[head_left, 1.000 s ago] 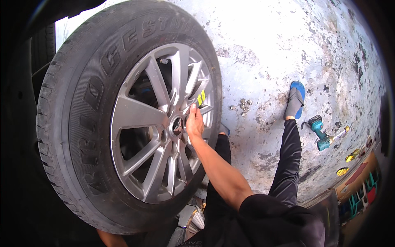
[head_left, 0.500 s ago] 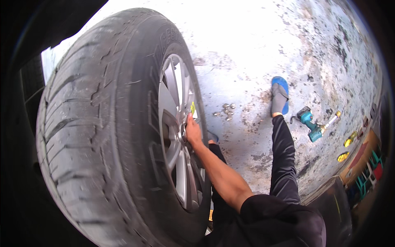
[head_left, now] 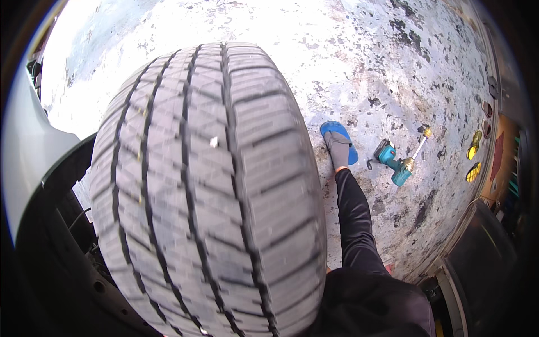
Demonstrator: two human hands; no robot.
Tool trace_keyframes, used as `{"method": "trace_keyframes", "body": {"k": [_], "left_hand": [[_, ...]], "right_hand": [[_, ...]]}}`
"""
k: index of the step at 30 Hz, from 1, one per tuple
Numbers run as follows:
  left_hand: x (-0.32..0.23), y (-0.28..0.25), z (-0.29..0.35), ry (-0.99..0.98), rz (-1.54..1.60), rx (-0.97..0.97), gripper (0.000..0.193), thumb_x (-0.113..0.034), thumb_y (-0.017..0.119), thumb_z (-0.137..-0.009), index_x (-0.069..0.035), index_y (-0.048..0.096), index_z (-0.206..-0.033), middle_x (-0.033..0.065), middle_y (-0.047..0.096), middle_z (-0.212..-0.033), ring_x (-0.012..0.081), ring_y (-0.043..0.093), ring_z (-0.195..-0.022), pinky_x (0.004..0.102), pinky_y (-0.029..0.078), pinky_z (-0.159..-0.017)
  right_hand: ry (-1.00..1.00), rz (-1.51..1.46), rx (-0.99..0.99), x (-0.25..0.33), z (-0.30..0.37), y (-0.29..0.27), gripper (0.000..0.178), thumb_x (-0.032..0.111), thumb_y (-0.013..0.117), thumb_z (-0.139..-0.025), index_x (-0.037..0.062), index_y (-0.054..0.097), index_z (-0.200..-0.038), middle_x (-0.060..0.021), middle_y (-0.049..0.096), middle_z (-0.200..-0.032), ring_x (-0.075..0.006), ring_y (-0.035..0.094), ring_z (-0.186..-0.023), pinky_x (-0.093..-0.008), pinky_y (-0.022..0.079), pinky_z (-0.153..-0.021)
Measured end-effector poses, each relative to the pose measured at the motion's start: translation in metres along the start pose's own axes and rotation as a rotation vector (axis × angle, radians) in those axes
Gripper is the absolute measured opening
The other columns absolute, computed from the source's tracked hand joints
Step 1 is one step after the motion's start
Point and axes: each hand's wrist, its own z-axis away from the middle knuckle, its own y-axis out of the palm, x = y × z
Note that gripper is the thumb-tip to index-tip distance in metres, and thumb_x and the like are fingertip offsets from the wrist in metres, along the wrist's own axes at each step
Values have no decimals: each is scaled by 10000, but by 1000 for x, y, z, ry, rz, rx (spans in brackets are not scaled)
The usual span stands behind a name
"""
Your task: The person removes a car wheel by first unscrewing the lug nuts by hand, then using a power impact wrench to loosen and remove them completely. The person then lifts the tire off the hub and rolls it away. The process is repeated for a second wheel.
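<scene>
A large black tire (head_left: 185,185) fills the middle of the head view, its grooved tread turned toward me and a small white fleck stuck in it. The wheel's rim face is out of sight. Neither of my hands shows; the tire and my dark-sleeved body (head_left: 370,303) cover the places where they could be. To the left, the tire stands beside the dark wheel arch (head_left: 42,224) of a vehicle.
A teal cordless impact wrench (head_left: 400,167) with a long socket lies on the paint-worn floor (head_left: 359,73). My foot in a blue sandal (head_left: 349,145) is planted between it and the tire. Yellow footwear (head_left: 474,171) sits by the right wall. A pale body panel (head_left: 39,129) curves at left.
The tire has turned from its silver rim face to its tread. The hand that was on the rim has gone from sight, as have the small metal nuts on the floor.
</scene>
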Motion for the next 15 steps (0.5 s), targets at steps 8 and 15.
{"method": "trace_keyframes", "body": {"k": [8, 15], "left_hand": [[-151, -37, -35, 15, 598, 31, 1094, -604, 675, -662, 58, 206, -1397, 211, 325, -1375, 306, 348, -1252, 429, 283, -1035], [-213, -40, -108, -60, 797, 89, 1228, -599, 793, -541, 101, 229, -1378, 203, 399, -1344, 258, 408, -1234, 369, 288, -1038]], "right_hand": [[72, 107, 122, 12, -2, -22, 372, 334, 404, -904, 83, 540, -1142, -141, 527, -1215, -279, 488, -1143, -394, 369, -975], [119, 74, 135, 6, 7, -31, 456, 402, 373, -909, 74, 466, -1212, -123, 470, -1273, -269, 445, -1182, -384, 332, -1001]]}}
